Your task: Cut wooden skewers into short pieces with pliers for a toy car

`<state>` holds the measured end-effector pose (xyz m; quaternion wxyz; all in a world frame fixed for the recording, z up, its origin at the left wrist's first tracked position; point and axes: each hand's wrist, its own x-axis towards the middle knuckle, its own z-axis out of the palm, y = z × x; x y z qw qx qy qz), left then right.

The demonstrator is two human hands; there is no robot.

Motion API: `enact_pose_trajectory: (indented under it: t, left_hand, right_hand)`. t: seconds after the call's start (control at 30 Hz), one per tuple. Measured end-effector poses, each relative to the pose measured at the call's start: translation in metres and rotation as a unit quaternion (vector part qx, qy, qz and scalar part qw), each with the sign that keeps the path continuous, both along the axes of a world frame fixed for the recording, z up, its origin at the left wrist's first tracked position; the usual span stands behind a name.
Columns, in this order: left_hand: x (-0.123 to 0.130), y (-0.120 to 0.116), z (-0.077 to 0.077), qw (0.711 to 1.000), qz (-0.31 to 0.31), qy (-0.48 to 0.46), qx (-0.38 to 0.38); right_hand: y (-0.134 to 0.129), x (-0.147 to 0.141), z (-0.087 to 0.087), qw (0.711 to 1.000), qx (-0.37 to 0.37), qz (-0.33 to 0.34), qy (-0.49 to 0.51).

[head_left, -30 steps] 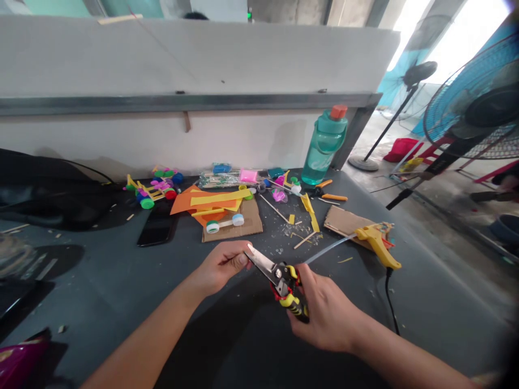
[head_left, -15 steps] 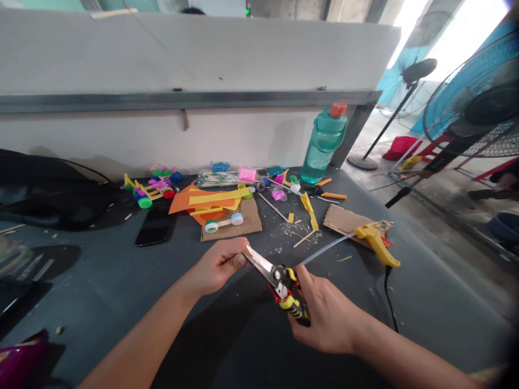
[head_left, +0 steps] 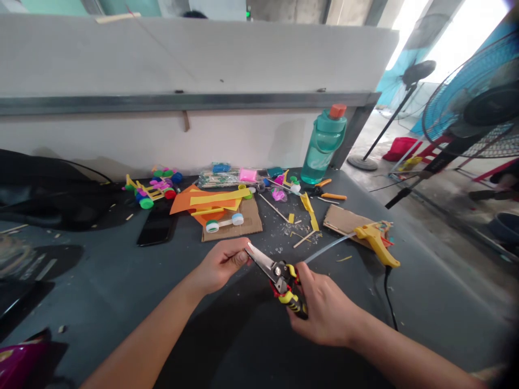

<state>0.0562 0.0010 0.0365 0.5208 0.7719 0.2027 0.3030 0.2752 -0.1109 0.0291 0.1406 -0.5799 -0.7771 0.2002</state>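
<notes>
My right hand (head_left: 320, 308) grips the yellow, black and red handles of a pair of tin snips (head_left: 272, 268). The steel blades point left, with their tips at the fingers of my left hand (head_left: 221, 265). That hand is curled, and anything pinched in it is hidden. A yellow hot glue gun (head_left: 375, 243) lies to the right of my right hand, a clear glue stick (head_left: 328, 248) reaching from it towards that hand. Its black cord (head_left: 390, 297) runs down the dark table (head_left: 101, 308).
A cardboard piece (head_left: 247, 219) holds orange and yellow paper (head_left: 214, 199) and a bottle-cap wheel assembly (head_left: 224, 222). Craft sticks, caps, wood chips, a phone (head_left: 156, 224), orange-handled pliers (head_left: 327, 189) and a teal water bottle (head_left: 323, 146) surround it. A wall stands behind; fans stand right.
My hands and the snips have shifted only slightly, and the blades sit a little higher against my left fingers.
</notes>
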Motion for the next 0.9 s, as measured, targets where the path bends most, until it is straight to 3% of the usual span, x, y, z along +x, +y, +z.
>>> enact_pose_trajectory:
  t: [0.17, 0.4, 0.7, 0.9]
  left_hand:
    - [-0.0035, 0.0028, 0.0007, 0.999, 0.016, 0.027, 0.034]
    - [-0.0042, 0.0047, 0.0017, 0.997, 0.006, 0.025, 0.072]
    - [0.0002, 0.0003, -0.0009, 0.999, 0.013, -0.006, 0.045]
    - [0.0003, 0.0044, -0.0014, 0.996, 0.033, -0.001, 0.078]
  right_hand:
    - [0.0011, 0.0004, -0.0008, 0.999, 0.026, -0.016, -0.015]
    - [0.0011, 0.0021, 0.0007, 1.0, 0.003, 0.0, -0.028]
    - [-0.0003, 0.0033, -0.0021, 1.0, 0.001, 0.0, -0.023]
    - [0.0025, 0.0008, -0.0003, 0.999, 0.019, -0.015, -0.027]
